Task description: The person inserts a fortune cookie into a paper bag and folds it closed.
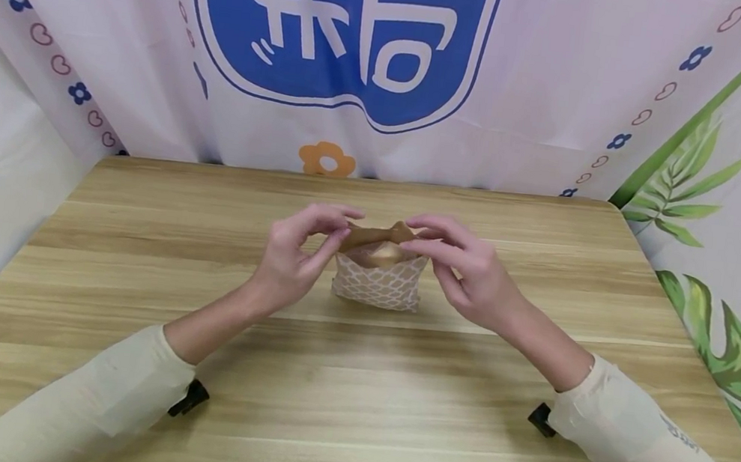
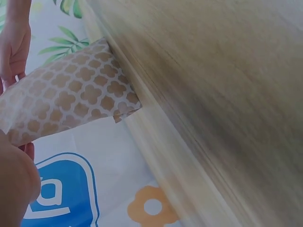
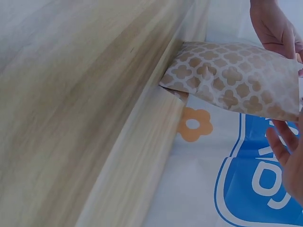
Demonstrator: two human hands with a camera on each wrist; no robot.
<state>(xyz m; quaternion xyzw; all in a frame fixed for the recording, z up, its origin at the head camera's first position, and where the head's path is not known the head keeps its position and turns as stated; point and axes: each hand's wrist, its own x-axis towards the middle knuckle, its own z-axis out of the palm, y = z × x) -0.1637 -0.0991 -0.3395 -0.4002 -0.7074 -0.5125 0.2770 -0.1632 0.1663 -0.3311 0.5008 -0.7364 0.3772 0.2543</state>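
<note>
A small brown paper bag (image 1: 378, 284) with a white lattice pattern stands upright on the table, its mouth spread apart at the top. Inside the mouth shows a pale, yellowish item (image 1: 387, 254), mostly hidden by the bag's front. My left hand (image 1: 296, 253) pinches the left side of the rim between thumb and fingers. At the right side of the rim, my right hand (image 1: 468, 271) holds the paper with its fingertips. Both wrist views show the patterned bag (image 2: 71, 94) from the side, with the rim partly cut off by the frame edge.
The wooden table (image 1: 352, 410) extends around the bag on all sides. Behind it hangs a white cloth (image 1: 521, 149) with a blue emblem and an orange flower. Leaf-printed cloth (image 1: 706, 198) hangs at the right. Small black pieces (image 1: 190, 398) sit at the sleeve cuffs.
</note>
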